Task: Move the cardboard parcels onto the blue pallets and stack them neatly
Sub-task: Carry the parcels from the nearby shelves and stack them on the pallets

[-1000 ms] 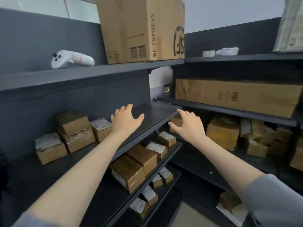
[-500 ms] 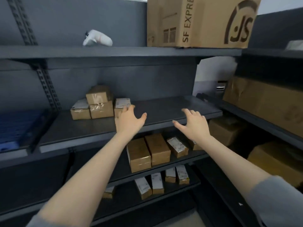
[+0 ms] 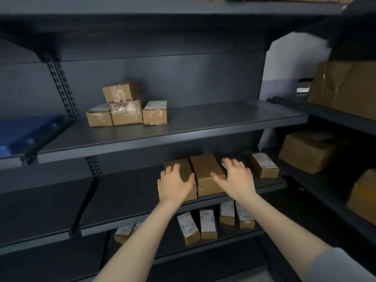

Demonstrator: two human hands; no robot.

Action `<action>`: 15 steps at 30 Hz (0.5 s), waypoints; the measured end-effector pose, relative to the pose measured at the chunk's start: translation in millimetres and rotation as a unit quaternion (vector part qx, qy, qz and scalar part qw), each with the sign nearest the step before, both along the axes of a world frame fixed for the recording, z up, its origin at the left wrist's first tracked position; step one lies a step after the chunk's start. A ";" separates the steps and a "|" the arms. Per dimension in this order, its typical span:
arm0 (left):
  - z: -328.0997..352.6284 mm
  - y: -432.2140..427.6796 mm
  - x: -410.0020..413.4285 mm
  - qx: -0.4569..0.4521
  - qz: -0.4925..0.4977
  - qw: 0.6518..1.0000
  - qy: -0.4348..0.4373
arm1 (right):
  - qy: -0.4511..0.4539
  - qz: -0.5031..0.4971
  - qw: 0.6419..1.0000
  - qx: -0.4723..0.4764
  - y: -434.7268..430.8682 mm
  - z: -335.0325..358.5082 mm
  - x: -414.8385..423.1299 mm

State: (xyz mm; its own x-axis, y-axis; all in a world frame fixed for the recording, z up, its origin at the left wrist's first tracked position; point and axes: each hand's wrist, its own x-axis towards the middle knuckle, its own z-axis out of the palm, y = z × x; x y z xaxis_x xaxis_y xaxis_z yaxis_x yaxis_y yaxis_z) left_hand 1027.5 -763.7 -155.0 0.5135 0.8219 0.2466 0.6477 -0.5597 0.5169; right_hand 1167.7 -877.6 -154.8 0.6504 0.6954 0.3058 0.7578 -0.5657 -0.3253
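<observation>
On the middle shelf, left hand spread over a parcel, right hand spread beside, both grips released.

I see dark grey shelving facing me | slotted upright rail at left | pale wall behind the gap at right

Dark grey metal shelving, pale wall behind

Left hand, right hand spread over parcels.
</observation>
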 end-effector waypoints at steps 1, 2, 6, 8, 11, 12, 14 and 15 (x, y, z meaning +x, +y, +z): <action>-13.0 6.7 6.4 -0.001 0.003 1.000 0.013 | 0.005 -0.008 1.000 -0.006 5.3 -13.1 4.7; -25.6 14.0 13.4 0.001 0.006 1.000 0.025 | 0.008 -0.016 1.000 -0.014 11.7 -26.2 9.3; -70.6 43.6 38.3 0.007 0.017 0.999 0.042 | 0.029 -0.055 0.998 -0.032 46.6 -75.7 24.5; -86.7 59.3 52.3 0.001 0.026 0.999 0.039 | 0.045 -0.066 0.996 -0.035 67.3 -95.3 31.6; -103.7 79.3 74.1 -0.017 0.035 0.998 0.041 | 0.058 -0.084 0.994 -0.034 97.1 -118.9 40.4; -107.6 85.3 81.0 -0.028 0.039 0.998 0.050 | 0.060 -0.092 0.994 -0.024 105.9 -124.5 42.9; -114.9 96.3 93.2 -0.050 0.047 0.994 0.084 | 0.070 -0.102 0.992 0.000 119.8 -133.1 49.0; -117.9 100.4 97.4 -0.055 0.051 0.992 0.100 | 0.081 -0.107 0.991 0.006 124.5 -136.5 52.8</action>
